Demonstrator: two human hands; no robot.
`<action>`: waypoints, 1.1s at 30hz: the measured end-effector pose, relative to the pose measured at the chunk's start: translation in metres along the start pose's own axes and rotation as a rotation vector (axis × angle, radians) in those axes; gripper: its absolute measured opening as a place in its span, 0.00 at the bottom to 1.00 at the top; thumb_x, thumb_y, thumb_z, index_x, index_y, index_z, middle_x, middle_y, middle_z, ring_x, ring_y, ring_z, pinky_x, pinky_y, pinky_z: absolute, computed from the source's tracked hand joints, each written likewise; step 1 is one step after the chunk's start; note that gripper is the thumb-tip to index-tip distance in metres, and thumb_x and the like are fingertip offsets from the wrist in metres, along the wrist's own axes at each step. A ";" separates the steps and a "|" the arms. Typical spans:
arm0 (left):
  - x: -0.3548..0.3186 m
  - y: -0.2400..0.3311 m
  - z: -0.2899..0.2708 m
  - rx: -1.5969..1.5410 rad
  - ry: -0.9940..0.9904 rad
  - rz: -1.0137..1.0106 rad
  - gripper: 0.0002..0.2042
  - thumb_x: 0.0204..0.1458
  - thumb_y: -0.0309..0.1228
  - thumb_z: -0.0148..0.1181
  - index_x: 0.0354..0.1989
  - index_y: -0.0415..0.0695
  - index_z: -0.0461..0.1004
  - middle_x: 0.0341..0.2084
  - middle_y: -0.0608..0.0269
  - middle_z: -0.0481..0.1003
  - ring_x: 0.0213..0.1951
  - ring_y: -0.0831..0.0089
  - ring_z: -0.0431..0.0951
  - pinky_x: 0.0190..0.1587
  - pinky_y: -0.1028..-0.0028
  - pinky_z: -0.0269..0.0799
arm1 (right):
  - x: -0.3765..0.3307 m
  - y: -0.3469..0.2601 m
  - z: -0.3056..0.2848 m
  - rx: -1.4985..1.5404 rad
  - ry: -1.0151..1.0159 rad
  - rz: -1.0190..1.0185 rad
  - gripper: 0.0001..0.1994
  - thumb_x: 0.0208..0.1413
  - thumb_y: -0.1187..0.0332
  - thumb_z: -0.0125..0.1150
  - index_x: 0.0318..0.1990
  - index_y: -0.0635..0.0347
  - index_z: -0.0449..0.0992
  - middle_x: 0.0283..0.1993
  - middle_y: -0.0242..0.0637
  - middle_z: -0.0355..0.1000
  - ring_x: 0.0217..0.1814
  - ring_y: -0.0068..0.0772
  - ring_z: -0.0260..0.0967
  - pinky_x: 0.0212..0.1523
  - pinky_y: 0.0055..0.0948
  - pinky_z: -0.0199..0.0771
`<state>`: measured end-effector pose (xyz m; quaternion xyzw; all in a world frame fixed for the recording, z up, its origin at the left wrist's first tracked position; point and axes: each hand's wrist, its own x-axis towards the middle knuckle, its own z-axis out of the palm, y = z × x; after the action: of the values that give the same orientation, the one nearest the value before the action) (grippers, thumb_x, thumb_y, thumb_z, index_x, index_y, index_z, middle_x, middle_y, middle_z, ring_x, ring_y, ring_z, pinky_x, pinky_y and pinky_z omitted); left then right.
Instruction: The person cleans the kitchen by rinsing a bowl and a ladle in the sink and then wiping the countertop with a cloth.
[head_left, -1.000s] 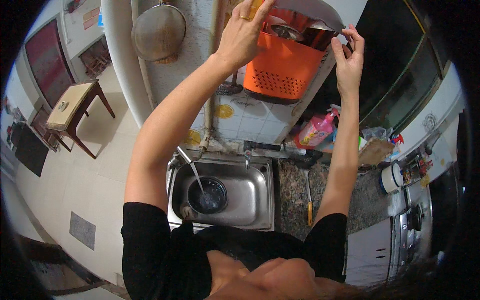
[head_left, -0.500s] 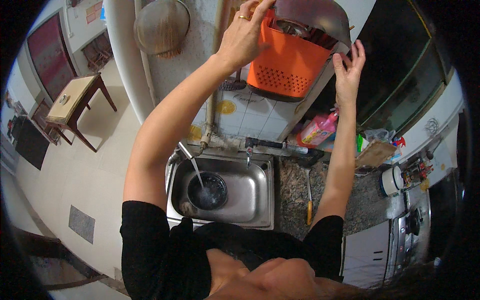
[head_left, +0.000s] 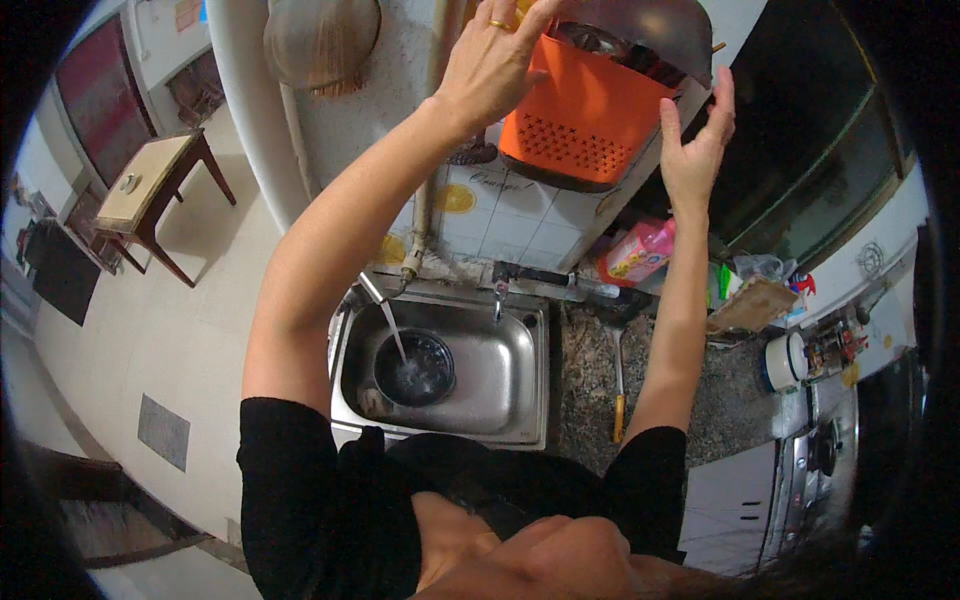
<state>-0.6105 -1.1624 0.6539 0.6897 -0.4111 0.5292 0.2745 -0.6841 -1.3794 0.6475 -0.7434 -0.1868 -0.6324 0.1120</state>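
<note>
While both arms reach overhead, a dark metal bowl point(head_left: 640, 30) sits on the orange wall basket point(head_left: 580, 120), not yet released.
Left hand point(head_left: 495, 65) grips the bowl's rim at the basket's top corner; right hand point(head_left: 695, 140) is open, palm beside the basket, holding nothing. Below, water runs into a dark pot point(head_left: 415, 368) in the steel sink point(head_left: 515, 400), washing apparently unfinished.

Black short-sleeved top, bare forearms, gold ring point(head_left: 499, 24) on 1 finger.
</note>
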 end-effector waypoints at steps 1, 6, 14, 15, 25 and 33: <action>0.000 0.002 0.000 -0.056 0.006 -0.026 0.39 0.32 0.16 0.50 0.57 0.53 0.44 0.53 0.45 0.46 0.50 0.48 0.55 0.51 0.61 0.55 | -0.001 -0.001 -0.004 0.026 0.000 0.029 0.30 0.45 0.63 0.56 0.55 0.58 0.51 0.57 0.44 0.50 0.58 0.43 0.46 0.57 0.36 0.42; -0.021 0.004 0.000 -0.154 0.073 -0.034 0.38 0.36 0.19 0.50 0.58 0.53 0.40 0.54 0.46 0.45 0.53 0.47 0.50 0.52 0.59 0.54 | -0.029 -0.009 -0.003 0.183 0.008 0.141 0.30 0.45 0.69 0.56 0.55 0.62 0.48 0.57 0.44 0.48 0.56 0.41 0.49 0.54 0.34 0.49; -0.250 0.049 -0.047 -0.364 -0.496 -0.571 0.16 0.37 0.24 0.58 0.38 0.42 0.66 0.34 0.58 0.69 0.40 0.60 0.68 0.41 0.69 0.65 | -0.230 -0.079 0.025 0.962 -0.820 0.892 0.11 0.51 0.73 0.47 0.44 0.62 0.64 0.40 0.34 0.65 0.39 0.24 0.62 0.43 0.23 0.62; -0.297 0.053 -0.053 -0.313 -0.536 -0.710 0.14 0.37 0.24 0.57 0.36 0.42 0.68 0.33 0.57 0.69 0.38 0.61 0.69 0.39 0.70 0.66 | -0.265 -0.094 0.038 1.007 -1.088 1.014 0.10 0.52 0.71 0.47 0.42 0.61 0.66 0.38 0.31 0.66 0.38 0.21 0.63 0.42 0.21 0.62; -0.555 0.141 -0.083 0.030 -0.739 -1.593 0.13 0.40 0.24 0.53 0.37 0.39 0.65 0.33 0.49 0.66 0.37 0.55 0.68 0.38 0.65 0.65 | -0.563 -0.231 0.149 0.979 -1.664 1.617 0.20 0.48 0.68 0.52 0.49 0.60 0.59 0.47 0.39 0.60 0.47 0.34 0.60 0.45 0.30 0.62; -0.601 0.102 -0.038 0.243 -1.345 -1.611 0.27 0.44 0.26 0.46 0.56 0.51 0.49 0.49 0.44 0.57 0.42 0.52 0.67 0.41 0.64 0.67 | -0.641 -0.243 0.166 0.756 -1.894 0.225 0.21 0.43 0.69 0.48 0.49 0.58 0.62 0.50 0.46 0.59 0.54 0.47 0.52 0.52 0.39 0.54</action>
<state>-0.7788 -1.0174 0.0847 0.9330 0.1564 -0.2630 0.1895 -0.7203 -1.1797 -0.0275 -0.8668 -0.3147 0.3284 0.2042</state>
